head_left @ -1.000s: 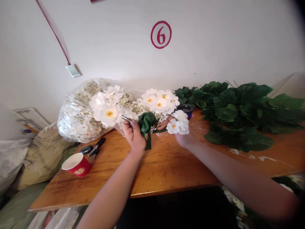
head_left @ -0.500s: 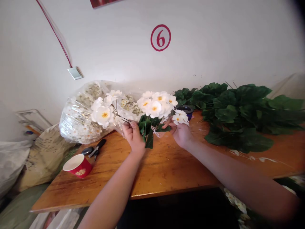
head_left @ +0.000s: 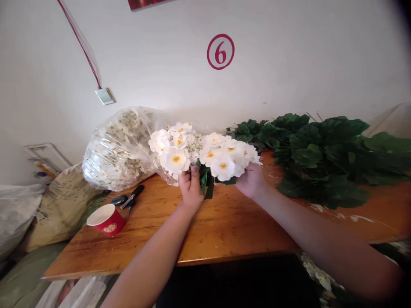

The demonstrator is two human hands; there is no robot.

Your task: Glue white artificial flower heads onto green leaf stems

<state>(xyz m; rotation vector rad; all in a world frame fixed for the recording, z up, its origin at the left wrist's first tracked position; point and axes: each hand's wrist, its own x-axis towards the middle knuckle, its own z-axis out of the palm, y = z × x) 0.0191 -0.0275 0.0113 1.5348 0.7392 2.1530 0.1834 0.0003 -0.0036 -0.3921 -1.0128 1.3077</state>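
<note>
I view the work from the head camera. The left hand (head_left: pixel 192 188) is closed, thumb raised, grasping the left flower cluster (head_left: pixel 175 154) at its base; these white blooms lie at 11 o'clock from it. Green leaves (head_left: pixel 207 179) emerge beside its thumb, at 1 o'clock. The right flower cluster (head_left: pixel 224 158) sits between my hands — at 2 o'clock from the left, 10 o'clock from the right. The fingers of the right hand (head_left: pixel 253 182) are hidden behind its petals, so I cannot tell their grip. On the desk (head_left: pixel 224 226), a plastic bag of flowers (head_left: pixel 112 158) lies at 10 o'clock from my left hand, and a red cup (head_left: pixel 106 220) at 8 o'clock. A leaf pile (head_left: pixel 317 149) spreads at 2 o'clock from my right hand.
</note>
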